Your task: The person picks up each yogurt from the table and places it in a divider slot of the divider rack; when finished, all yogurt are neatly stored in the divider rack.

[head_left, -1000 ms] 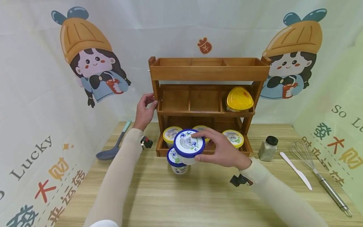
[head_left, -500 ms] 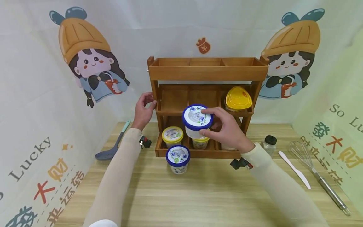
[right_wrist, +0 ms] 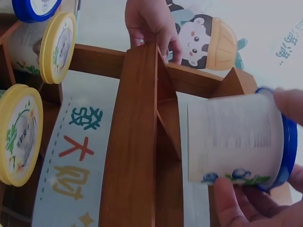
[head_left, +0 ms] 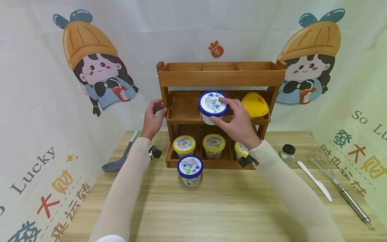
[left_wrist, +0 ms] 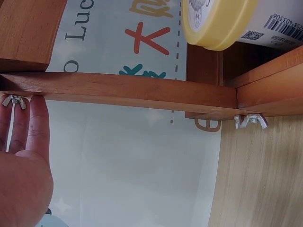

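Note:
My right hand [head_left: 239,122] pinches a white tub with a blue lid and blueberry print [head_left: 213,106]. It holds the tub, a little tilted, before the middle compartment of the wooden rack's [head_left: 222,79] second shelf. In the right wrist view the tub's side [right_wrist: 234,139] shows, thumb near the lid and fingers underneath. My left hand [head_left: 153,119] grips the rack's left side at second-shelf height; in the left wrist view its fingers [left_wrist: 38,125] lie against the wood beside a wing nut. Another blue-lidded tub [head_left: 190,169] stands on the table before the rack.
Yellow-lidded tubs [head_left: 184,144] sit in the bottom shelf's compartments, the right one partly covered by my wrist. A yellow-topped container [head_left: 255,106] fills the second shelf's right compartment. Left lies a ladle [head_left: 116,164]; right are a black-capped jar [head_left: 287,156], white knife [head_left: 315,181] and whisk [head_left: 338,185].
My right hand has raised the blue-lidded tub from in front of the bottom shelf to second-shelf height, slightly rightward. The left hand stays at the rack's side.

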Demonstrator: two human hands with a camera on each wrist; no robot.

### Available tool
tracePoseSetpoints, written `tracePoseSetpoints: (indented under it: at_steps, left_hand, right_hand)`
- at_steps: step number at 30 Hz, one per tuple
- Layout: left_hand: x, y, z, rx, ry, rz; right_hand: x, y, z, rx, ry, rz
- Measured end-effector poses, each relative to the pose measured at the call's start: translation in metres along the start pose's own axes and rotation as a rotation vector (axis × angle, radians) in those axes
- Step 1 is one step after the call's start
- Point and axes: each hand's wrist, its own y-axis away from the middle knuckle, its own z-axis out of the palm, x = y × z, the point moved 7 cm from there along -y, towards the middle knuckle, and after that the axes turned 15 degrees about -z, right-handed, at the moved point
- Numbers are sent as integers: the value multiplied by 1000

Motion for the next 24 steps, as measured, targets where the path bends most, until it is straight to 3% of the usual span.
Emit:
tracePoseSetpoints:
  at_steps: [9,18,24]
  left_hand:
    - [-2,-1,1,-2,3,-7]
    - [-3,2,4,1,-11,6]
    - [-5,0,1,9,-2,25]
  right_hand:
    - [12,-14,12,115,65,-20]
    - [31,-4,27,109,93,50]
    - [38,1,28,104,125,45]
